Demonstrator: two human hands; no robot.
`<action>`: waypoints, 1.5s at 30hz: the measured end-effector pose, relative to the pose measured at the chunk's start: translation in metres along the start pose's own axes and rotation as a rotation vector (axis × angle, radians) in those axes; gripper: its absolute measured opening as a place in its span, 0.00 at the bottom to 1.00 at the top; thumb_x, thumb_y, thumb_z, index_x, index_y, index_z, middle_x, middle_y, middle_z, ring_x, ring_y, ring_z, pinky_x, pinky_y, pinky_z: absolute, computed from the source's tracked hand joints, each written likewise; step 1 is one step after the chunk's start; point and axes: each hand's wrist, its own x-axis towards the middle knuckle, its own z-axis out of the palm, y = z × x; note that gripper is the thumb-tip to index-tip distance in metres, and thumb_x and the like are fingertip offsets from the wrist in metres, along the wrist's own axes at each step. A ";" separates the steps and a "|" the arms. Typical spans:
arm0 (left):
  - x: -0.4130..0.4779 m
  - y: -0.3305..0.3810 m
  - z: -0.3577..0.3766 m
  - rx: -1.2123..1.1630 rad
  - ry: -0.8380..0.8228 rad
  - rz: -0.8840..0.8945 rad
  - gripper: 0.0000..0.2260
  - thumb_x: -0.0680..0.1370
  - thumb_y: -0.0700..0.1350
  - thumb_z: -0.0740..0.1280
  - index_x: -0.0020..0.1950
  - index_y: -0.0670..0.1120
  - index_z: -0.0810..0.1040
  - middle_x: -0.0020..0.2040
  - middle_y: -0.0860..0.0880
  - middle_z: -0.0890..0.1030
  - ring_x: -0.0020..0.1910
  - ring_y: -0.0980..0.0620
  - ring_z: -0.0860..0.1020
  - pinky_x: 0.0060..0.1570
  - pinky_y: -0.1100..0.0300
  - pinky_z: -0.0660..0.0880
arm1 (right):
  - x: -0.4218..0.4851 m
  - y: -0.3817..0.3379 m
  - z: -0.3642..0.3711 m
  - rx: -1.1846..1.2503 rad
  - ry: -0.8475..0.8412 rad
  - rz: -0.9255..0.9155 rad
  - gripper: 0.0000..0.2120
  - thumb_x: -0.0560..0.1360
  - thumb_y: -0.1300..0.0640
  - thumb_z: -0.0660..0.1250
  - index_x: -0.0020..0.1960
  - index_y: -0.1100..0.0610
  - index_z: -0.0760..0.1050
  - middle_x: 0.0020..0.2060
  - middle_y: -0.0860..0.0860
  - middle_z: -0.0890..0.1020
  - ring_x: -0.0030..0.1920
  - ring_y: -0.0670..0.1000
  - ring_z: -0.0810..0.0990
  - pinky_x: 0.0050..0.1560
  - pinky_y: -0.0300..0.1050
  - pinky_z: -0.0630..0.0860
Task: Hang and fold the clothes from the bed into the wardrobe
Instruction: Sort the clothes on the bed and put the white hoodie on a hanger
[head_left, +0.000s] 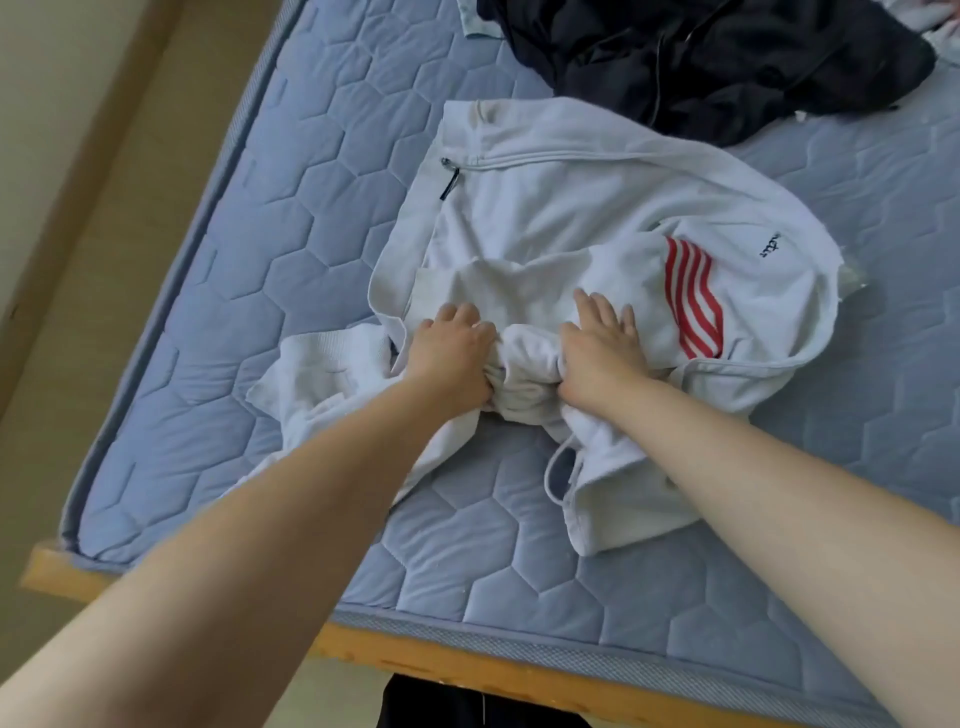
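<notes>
I am observing the white jacket (597, 228) lying spread across the centre of the frame on the bed (218, 270), its red striped panel (693, 299) sitting right of centre and a dark zip pull (450, 179) showing toward the upper middle. The left hand (452, 358) and the right hand (597, 348) are working close together at the garment's near edge. The left grip is closing around a bunched roll of the white cloth, fingers curled into it. The right grip is pinching the same roll with the thumb side while its fingers (602, 312) are lying spread and flat on the fabric beyond.

A sleeve with a ribbed cuff (317, 358) is trailing toward the left of the frame, and another loose portion is hanging toward the lower middle near the wooden bed frame (467, 670). A dark garment (727, 67) is lying heaped at the upper right, just touching the jacket's far edge.

In my judgement the jacket is handling as light, soft and limp. It is holding no shape, so any unsupported part will be sagging when lifted. I am advising a hold at the shoulders or collar seam for hanging, with the trailing sleeve gathered in first. The wardrobe is not in view.
</notes>
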 end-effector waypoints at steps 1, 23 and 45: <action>0.002 0.003 0.005 0.044 -0.003 -0.022 0.24 0.71 0.47 0.68 0.66 0.47 0.69 0.69 0.46 0.65 0.69 0.44 0.62 0.61 0.51 0.63 | 0.010 0.002 0.009 0.011 -0.033 0.024 0.29 0.73 0.54 0.64 0.71 0.57 0.60 0.77 0.57 0.45 0.76 0.58 0.44 0.73 0.63 0.43; 0.009 0.028 0.011 -0.272 -0.643 0.013 0.20 0.67 0.52 0.73 0.57 0.52 0.76 0.53 0.49 0.80 0.50 0.48 0.77 0.45 0.58 0.73 | -0.035 0.024 -0.018 0.257 -0.279 -0.088 0.06 0.68 0.57 0.68 0.43 0.54 0.73 0.43 0.52 0.79 0.46 0.55 0.78 0.39 0.42 0.69; 0.020 0.057 0.056 0.178 -0.017 0.161 0.39 0.73 0.47 0.65 0.78 0.44 0.49 0.65 0.49 0.74 0.68 0.45 0.67 0.64 0.51 0.61 | 0.001 0.036 0.050 0.028 0.097 -0.146 0.12 0.69 0.57 0.65 0.51 0.55 0.70 0.50 0.53 0.78 0.56 0.57 0.74 0.68 0.52 0.58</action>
